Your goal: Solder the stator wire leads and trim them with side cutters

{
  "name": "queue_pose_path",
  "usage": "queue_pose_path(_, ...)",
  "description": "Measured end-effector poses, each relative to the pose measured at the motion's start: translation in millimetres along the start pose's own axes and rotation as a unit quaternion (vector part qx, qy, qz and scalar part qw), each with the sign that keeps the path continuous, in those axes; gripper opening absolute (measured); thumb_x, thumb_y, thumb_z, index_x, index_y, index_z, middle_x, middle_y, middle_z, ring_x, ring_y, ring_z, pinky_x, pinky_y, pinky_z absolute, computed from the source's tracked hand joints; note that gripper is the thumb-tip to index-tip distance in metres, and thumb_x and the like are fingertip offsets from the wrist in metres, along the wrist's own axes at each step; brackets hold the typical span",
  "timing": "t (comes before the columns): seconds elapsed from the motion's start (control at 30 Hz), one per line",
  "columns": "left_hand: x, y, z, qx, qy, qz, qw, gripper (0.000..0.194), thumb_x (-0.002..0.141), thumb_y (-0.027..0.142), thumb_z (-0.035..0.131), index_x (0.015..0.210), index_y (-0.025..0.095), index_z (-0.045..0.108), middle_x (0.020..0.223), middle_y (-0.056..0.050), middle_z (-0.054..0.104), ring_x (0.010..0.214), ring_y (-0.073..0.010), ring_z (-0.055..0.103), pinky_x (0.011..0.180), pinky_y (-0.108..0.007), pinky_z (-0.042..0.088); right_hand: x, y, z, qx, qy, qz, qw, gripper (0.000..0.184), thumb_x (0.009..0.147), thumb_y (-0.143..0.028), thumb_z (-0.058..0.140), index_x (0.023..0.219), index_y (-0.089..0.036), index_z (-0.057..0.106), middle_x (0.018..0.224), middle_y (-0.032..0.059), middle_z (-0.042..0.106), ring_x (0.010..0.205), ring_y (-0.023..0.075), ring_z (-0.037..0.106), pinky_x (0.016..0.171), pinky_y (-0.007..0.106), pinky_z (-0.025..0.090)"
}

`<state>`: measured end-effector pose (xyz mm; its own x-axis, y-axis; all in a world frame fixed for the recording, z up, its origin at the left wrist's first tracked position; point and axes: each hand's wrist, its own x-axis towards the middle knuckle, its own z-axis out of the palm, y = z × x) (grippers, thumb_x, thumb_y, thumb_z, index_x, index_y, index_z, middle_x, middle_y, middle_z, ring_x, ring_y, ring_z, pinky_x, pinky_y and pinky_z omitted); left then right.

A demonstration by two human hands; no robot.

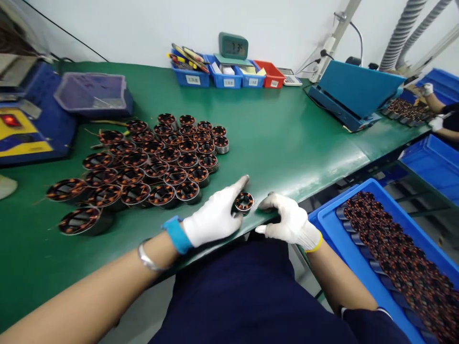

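So, the left hand [212, 216] half-encircles the wound ring [241, 206], grip unclear; right hand [289, 220] gapes just beside.

A green tabletop [272, 129] runs along the wall, its near edge slanting away to the far right. Left of its middle, a cluster of copper-wound motor stators [157, 167] stands packed in uneven rows, openings upward; a lone stator [244, 202] sits just inside the near edge. Toward the left end are a blue-and-yellow machine [28, 134] and a purple plastic bin [103, 111]. Along the far edge stand three blue bins [228, 81], a red bin [274, 79], a calculator [292, 79] and, farther right, a tilted teal panel [358, 91].
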<state>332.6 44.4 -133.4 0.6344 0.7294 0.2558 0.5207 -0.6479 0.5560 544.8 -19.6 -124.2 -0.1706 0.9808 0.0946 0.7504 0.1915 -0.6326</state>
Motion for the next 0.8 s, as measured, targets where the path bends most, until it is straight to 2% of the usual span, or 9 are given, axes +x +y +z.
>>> queue_pose_path(0.1, 12.7, -4.7, -0.1, -0.011, 0.008, -0.047, 0.999, 0.084, 0.071, 0.032, 0.067, 0.144, 0.011, 0.033, 0.124, -0.013, 0.061, 0.115, -0.0273, 0.059, 0.102, -0.041, 0.046, 1.8, 2.8, 6.0, -0.002, 0.029, -0.046, 0.999, 0.058, 0.063, -0.04, 0.082, 0.114, -0.021, 0.059, 0.109, 0.0063, 0.063, 0.101, 0.0248, 0.06, 0.088, 0.038, 0.049)
queue_pose_path(0.17, 11.4, -6.6, -2.4, 0.026, 0.041, -0.096, 0.994, 0.101, 0.058, 0.045, 0.077, 0.142, 0.009, 0.036, 0.125, -0.017, 0.058, 0.115, -0.0328, 0.057, 0.101, -0.046, 0.046, 2.1, 7.1, 7.3, 0.008, 0.042, -0.069, 0.997, 0.058, 0.065, -0.042, 0.081, 0.113, -0.02, 0.059, 0.113, 0.008, 0.061, 0.106, 0.0252, 0.059, 0.092, 0.038, 0.047)
queue_pose_path(0.23, 7.3, -8.0, -4.1, 0.041, 0.049, -0.102, 0.993, 0.108, 0.051, 0.049, 0.08, 0.141, 0.008, 0.038, 0.13, -0.019, 0.053, 0.119, -0.0353, 0.053, 0.102, -0.048, 0.045, 2.8, 9.0, 6.5, 0.01, 0.04, -0.072, 0.997, 0.054, 0.065, -0.044, 0.081, 0.108, -0.018, 0.06, 0.11, 0.0081, 0.061, 0.102, 0.0245, 0.059, 0.09, 0.037, 0.048)
queue_pose_path(0.3, 4.6, -9.8, -4.2, 0.019, 0.046, -0.083, 0.995, 0.089, 0.058, 0.046, 0.076, 0.134, 0.011, 0.046, 0.128, -0.015, 0.056, 0.117, -0.0323, 0.055, 0.102, -0.046, 0.045, 6.4, 5.6, 5.2, -0.007, 0.029, -0.053, 0.998, 0.049, 0.067, -0.045, 0.08, 0.102, -0.018, 0.06, 0.103, 0.0067, 0.062, 0.095, 0.0229, 0.059, 0.083, 0.035, 0.048)
queue_pose_path(0.4, 5.4, -12.8, -2.0, -0.024, 0.053, -0.074, 0.996, 0.054, 0.069, 0.039, 0.069, 0.116, 0.016, 0.059, 0.109, -0.008, 0.066, 0.102, -0.0258, 0.063, 0.094, -0.041, 0.049, 20.5, -8.0, 6.7, -0.048, 0.017, -0.027, 0.998, 0.037, 0.075, -0.049, 0.073, 0.092, -0.019, 0.06, 0.089, 0.0039, 0.061, 0.084, 0.0199, 0.058, 0.074, 0.031, 0.045)
queue_pose_path(0.47, 7.5, -13.9, -0.4, -0.029, 0.066, -0.078, 0.994, 0.045, 0.069, 0.04, 0.068, 0.107, 0.016, 0.062, 0.1, -0.007, 0.067, 0.094, -0.0248, 0.064, 0.087, -0.039, 0.051, 33.2, -17.7, 10.9, -0.066, 0.024, -0.028, 0.997, 0.031, 0.085, -0.05, 0.062, 0.081, -0.02, 0.058, 0.079, 0.0018, 0.059, 0.075, 0.0174, 0.056, 0.069, 0.028, 0.042)
queue_pose_path(0.57, 9.5, -13.1, -0.1, -0.02, 0.084, -0.082, 0.993, 0.043, 0.07, 0.044, 0.069, 0.099, 0.014, 0.063, 0.093, -0.008, 0.066, 0.087, -0.0254, 0.064, 0.08, -0.039, 0.052, 46.4, -24.9, 18.3, -0.086, 0.037, -0.071, 0.993, 0.031, 0.095, -0.039, 0.045, 0.072, -0.02, 0.049, 0.07, 0.0002, 0.053, 0.068, 0.0151, 0.052, 0.066, 0.027, 0.039)
queue_pose_path(0.67, 9.7, -10.9, -2.0, -0.019, 0.088, -0.091, 0.992, 0.039, 0.07, 0.045, 0.069, 0.094, 0.014, 0.063, 0.09, -0.008, 0.065, 0.084, -0.0248, 0.063, 0.076, -0.037, 0.051, 44.9, -23.5, 21.3, -0.139, 0.052, -0.094, 0.984, 0.027, 0.096, -0.03, 0.042, 0.072, -0.02, 0.048, 0.072, 0.0014, 0.052, 0.07, 0.0162, 0.051, 0.072, 0.028, 0.041)
queue_pose_path(0.8, 9.7, -9.6, -4.3, -0.02, 0.079, -0.105, 0.991, 0.037, 0.068, 0.042, 0.07, 0.092, 0.014, 0.063, 0.091, -0.009, 0.066, 0.086, -0.0258, 0.063, 0.079, -0.037, 0.051, 38.2, -20.1, 15.8, -0.226, 0.068, -0.069, 0.969, 0.026, 0.095, -0.03, 0.045, 0.074, -0.018, 0.055, 0.074, 0.0038, 0.055, 0.077, 0.019, 0.053, 0.097, 0.038, 0.038)
